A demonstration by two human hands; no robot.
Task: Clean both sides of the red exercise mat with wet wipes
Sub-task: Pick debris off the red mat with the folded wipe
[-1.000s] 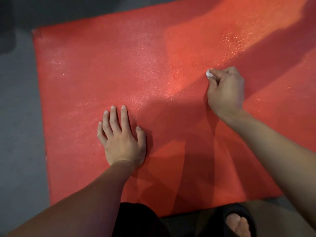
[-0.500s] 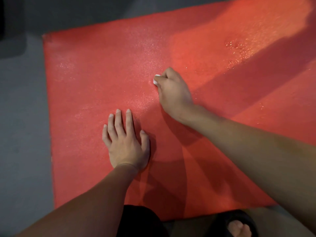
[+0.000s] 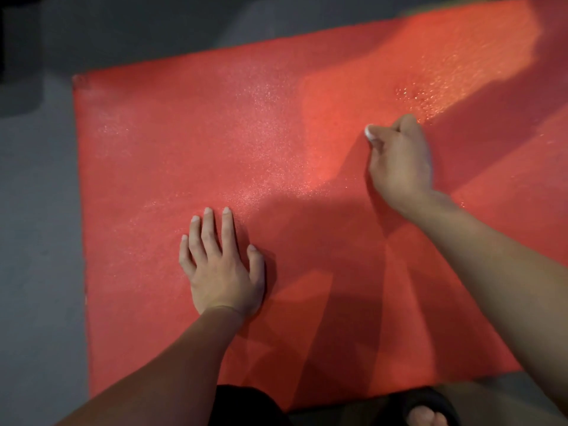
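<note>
The red exercise mat [image 3: 190,142] lies flat on the floor and fills most of the view. My left hand [image 3: 222,269] rests flat on it near the front, fingers straight and slightly spread. Further back and to the right, my right hand [image 3: 399,158] is curled around a small wad of white wet wipe [image 3: 368,132], pressing it onto the mat. Only a bit of the wipe shows past my fingers. Wet droplets glisten on the mat at the back right.
Grey floor [image 3: 40,241] borders the mat on the left and behind. A dark object [image 3: 18,56] stands at the far left corner. My foot in a black sandal [image 3: 427,410] sits at the mat's near edge, bottom right.
My right hand with the wipe swept left across the mat, then back to the right. My left hand has stayed pressed in place.
</note>
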